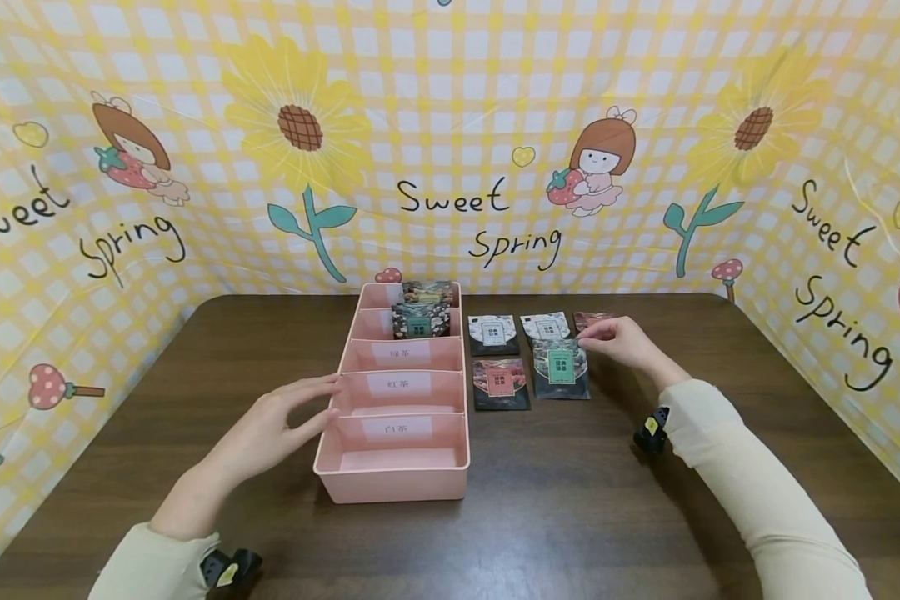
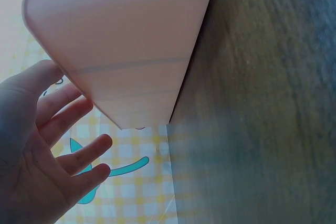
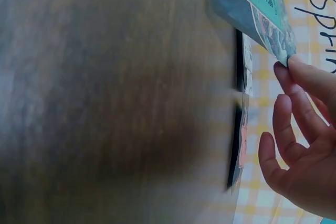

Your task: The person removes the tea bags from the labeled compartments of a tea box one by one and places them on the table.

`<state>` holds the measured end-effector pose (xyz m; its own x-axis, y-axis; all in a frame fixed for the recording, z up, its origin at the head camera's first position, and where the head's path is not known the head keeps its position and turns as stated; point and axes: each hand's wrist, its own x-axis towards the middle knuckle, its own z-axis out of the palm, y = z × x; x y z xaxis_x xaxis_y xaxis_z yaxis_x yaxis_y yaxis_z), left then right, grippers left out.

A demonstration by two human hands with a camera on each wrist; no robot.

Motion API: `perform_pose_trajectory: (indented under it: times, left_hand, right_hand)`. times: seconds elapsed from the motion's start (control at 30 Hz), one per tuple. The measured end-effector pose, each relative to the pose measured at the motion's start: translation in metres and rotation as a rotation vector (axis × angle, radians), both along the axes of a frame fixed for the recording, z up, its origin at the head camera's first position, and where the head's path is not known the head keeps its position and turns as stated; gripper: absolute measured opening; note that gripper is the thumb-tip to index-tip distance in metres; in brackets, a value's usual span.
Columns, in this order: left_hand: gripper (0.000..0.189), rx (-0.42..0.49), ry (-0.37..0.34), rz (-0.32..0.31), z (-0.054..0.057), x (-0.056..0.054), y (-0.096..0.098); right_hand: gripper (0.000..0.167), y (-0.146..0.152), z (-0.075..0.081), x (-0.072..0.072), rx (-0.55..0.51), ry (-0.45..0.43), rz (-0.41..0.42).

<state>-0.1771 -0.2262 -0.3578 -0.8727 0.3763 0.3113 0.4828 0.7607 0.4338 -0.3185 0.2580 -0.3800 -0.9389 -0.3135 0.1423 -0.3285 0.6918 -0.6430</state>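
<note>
Here, the right hand (image 1: 624, 342) pinches a green-labelled sachet (image 1: 561, 370) by one corner.

Yellow checked backdrop (image 1: 450, 125), dark wooden table (image 1: 555, 517)

Left hand (image 1: 270, 427) reaching forward, fingers (image 2: 86, 153) relaxed, spread apart. Right hand (image 1: 624, 343) farther forward, thumb (image 3: 312, 76) and index finger (image 3: 284, 78) pinching, others loosely curled.

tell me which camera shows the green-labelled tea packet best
The head view: it shows the green-labelled tea packet almost whole, front facing the camera, the right hand pinching its upper right corner. The right wrist view is closer, but the picture's top edge cuts the packet off. The left wrist view doesn't show it.
</note>
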Motion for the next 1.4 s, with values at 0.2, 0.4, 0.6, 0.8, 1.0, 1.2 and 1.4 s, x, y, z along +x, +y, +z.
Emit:
perform_pose_trajectory:
  times: [0.2, 0.4, 0.6, 0.8, 1.0, 1.2, 1.4]
  left_hand:
    - [0.037, 0.004, -0.005, -0.002, -0.0005, -0.0004, -0.0002]
    - [0.037, 0.010, -0.004, -0.003, 0.0002, 0.0001, -0.0002]
    - [0.036, 0.014, 0.012, -0.010, 0.0022, 0.0009, 0.0017]
    - [0.035, 0.020, 0.019, -0.019, 0.0031, 0.0020, 0.0024]
    - [0.035, 0.019, 0.014, -0.019, 0.0036, 0.0028, 0.0025]
    - [0.035, 0.016, 0.011, -0.022, 0.0038, 0.0029, 0.0023]
    - [0.036, 0.002, 0.021, -0.012, 0.0019, 0.0010, 0.0010]
  right_hand:
    - [0.019, -0.0040, -0.0022, -0.0027, 0.034, -0.026, -0.004]
    - [0.017, -0.0077, -0.0014, -0.0022, 0.042, -0.043, -0.010]
    - [0.016, -0.0083, -0.0013, -0.0019, 0.075, -0.041, 0.003]
    - [0.014, -0.0087, -0.0039, -0.0035, 0.097, -0.037, 0.011]
    - [0.013, -0.0100, -0.0042, -0.0035, 0.124, -0.047, 0.003]
    - [0.013, -0.0102, -0.0050, -0.0039, 0.135, -0.069, -0.001]
    - [0.013, -0.0084, -0.0081, -0.0058, 0.140, -0.067, -0.007]
